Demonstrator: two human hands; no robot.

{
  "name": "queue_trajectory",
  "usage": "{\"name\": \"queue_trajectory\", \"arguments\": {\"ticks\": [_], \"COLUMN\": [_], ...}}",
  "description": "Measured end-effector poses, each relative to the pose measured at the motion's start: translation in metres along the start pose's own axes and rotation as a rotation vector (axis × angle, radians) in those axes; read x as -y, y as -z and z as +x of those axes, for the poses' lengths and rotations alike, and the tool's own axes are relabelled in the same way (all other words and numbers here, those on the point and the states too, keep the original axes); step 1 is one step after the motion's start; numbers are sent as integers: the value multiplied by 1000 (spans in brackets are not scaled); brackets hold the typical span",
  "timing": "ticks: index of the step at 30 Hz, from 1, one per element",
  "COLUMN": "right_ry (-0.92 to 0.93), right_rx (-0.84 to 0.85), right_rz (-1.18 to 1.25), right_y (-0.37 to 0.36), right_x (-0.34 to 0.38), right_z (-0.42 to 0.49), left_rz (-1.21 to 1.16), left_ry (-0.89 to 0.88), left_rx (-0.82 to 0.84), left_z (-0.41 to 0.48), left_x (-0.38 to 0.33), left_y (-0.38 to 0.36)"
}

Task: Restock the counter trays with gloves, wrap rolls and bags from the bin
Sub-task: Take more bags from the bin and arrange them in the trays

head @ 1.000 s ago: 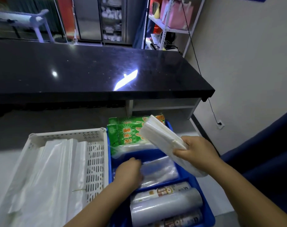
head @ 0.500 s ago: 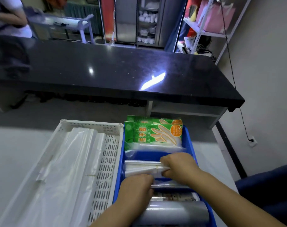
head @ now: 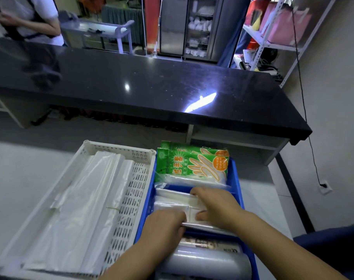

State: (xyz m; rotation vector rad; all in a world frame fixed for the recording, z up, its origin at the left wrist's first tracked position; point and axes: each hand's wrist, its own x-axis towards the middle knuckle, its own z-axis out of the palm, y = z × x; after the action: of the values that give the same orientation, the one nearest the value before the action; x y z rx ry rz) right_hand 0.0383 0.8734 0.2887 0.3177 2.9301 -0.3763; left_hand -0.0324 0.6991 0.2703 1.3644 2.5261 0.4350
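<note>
Mostly done I reckon: blue plastic divided tray holds green glove packets at the far end, shiny wrap rolls nearest, and left hand and right hand both grip a flat clear bag pack in the middle slot.

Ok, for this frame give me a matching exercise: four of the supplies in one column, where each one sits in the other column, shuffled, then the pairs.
Things:
1. green glove packs
2. wrap rolls
3. clear bag pack
4. large loose plastic bags

Places:
A. white perforated tray
B. blue tray, nearest compartment
C. blue tray, middle compartment, held by left hand and right hand
D. blue tray, farthest compartment

Pairs: 1-D, 2-B, 3-C, 4-A.
</note>
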Motion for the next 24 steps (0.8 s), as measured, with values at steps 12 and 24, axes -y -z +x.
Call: {"name": "queue_trajectory", "arguments": {"ticks": [12,24], "right_ry": [-16,-84], "right_rx": [-89,-227], "right_rz": [-33,15], "right_y": [1,4], "right_x": [-19,-31], "right_z": [-36,-42], "left_rz": [252,235], "left_ry": [-118,49], "left_rx": [-158,-50], "left_z": [26,34], "left_x": [2,15], "left_y": [11,27]}}
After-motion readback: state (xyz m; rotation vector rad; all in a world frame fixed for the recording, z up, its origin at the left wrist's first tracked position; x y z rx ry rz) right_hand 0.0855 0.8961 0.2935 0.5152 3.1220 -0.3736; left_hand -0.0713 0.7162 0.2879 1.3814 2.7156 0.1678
